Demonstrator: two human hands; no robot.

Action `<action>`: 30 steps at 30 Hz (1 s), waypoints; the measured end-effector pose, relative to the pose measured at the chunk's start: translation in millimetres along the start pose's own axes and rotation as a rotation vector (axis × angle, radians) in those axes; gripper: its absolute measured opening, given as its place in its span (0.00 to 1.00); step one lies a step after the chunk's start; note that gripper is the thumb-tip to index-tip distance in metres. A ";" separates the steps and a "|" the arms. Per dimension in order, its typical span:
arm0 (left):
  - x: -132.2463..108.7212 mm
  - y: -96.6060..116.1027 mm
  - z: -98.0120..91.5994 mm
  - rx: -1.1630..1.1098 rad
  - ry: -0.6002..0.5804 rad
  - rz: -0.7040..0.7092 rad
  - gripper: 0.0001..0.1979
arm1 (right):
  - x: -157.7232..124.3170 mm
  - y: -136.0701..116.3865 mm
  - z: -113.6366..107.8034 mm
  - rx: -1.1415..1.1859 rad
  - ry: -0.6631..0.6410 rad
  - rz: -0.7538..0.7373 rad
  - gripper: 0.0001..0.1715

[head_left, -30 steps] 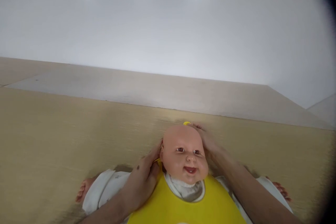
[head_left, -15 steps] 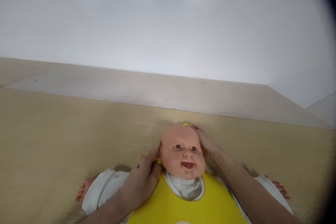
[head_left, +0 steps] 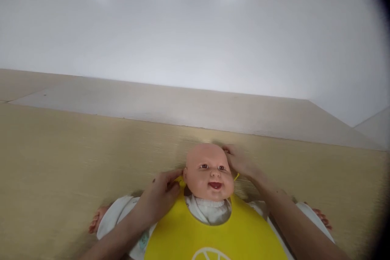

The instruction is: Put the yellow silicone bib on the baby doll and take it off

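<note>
Two hands flank the doll's (head_left: 207,156) head. The left hand (head_left: 161,197) has thumb and fingers pinched on the yellow bib (head_left: 243,233) at its neck edge, just beside the ear. The right hand (head_left: 239,160) curls behind the other side (fingertips partly hidden, so I cannot tell their grip). White clothing (head_left: 211,209) fills the bib's neck opening.
</note>
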State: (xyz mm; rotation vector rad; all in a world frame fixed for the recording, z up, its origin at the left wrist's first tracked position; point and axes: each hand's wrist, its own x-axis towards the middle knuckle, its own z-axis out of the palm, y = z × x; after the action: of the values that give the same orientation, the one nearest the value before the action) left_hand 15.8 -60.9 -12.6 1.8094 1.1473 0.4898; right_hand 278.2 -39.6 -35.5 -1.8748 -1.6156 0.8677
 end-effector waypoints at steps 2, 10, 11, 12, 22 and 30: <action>-2.7 -1.7 -1.8 -0.011 0.050 -0.026 0.19 | -4.0 -4.7 -7.8 -0.139 -0.017 -0.019 0.13; -16.6 -10.1 -4.4 -0.290 0.180 -0.157 0.23 | -33.9 -38.7 -46.1 -0.259 0.186 -0.016 0.33; -19.1 -9.9 -5.0 -0.320 0.199 -0.159 0.24 | -38.3 -42.9 -49.2 -0.240 0.233 -0.024 0.35; -21.8 -9.0 -6.1 -0.342 0.212 -0.152 0.25 | -42.7 -46.9 -51.6 -0.208 0.269 -0.046 0.36; -49.1 46.9 -20.1 0.000 0.285 0.204 0.15 | -102.6 -89.4 -51.6 0.401 -0.144 -0.457 0.14; -62.8 60.8 -1.3 0.426 0.437 0.503 0.21 | -130.9 -102.9 -27.3 0.122 -0.097 -0.681 0.06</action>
State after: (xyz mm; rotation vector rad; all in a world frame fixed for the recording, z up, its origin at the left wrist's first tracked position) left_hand 14.6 -123.9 48.0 2.4630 1.1319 1.0352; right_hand 219.4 -151.7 76.1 -1.0826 -2.0177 0.7305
